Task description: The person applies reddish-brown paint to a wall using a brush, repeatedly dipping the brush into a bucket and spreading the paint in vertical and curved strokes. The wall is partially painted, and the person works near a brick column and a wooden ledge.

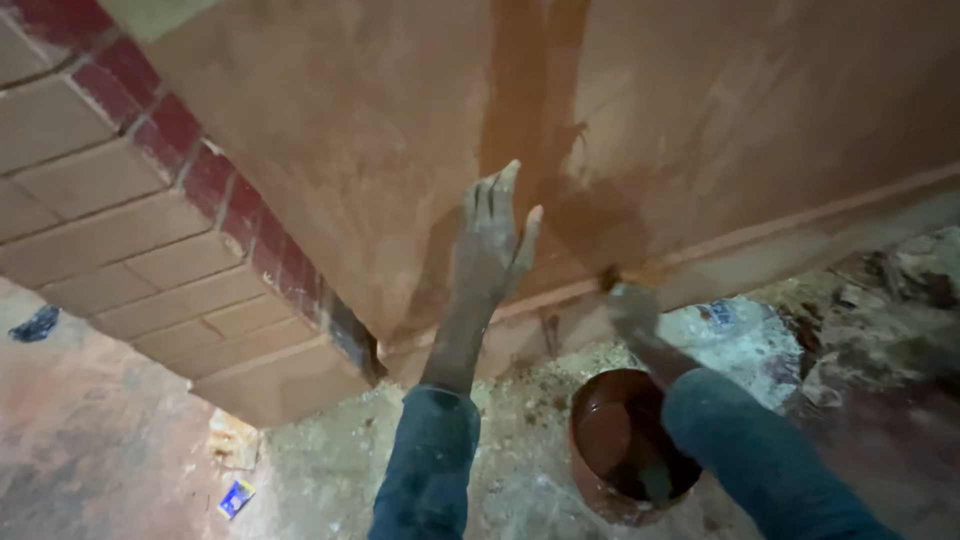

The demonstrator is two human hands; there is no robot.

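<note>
I note a tan brick facing with dark red edge bricks [200,175] well left of the fingers. The left hand [492,240] lies flat on the smooth reddish-brown plastered wall [350,130], fingers [487,200] extended close together, thumb apart. A wet darker streak [530,90] runs just above the fingertips. The right hand [632,310] touches the wall's lower ledge; its finger state I cannot tell. Below it stands a round rust-coloured bucket [600,480].

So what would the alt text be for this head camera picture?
A person's left hand presses flat, fingers spread, against a reddish-brown plastered wall, while the right hand touches a ledge low on it. A round bucket of reddish liquid stands on the dusty floor below.
</note>
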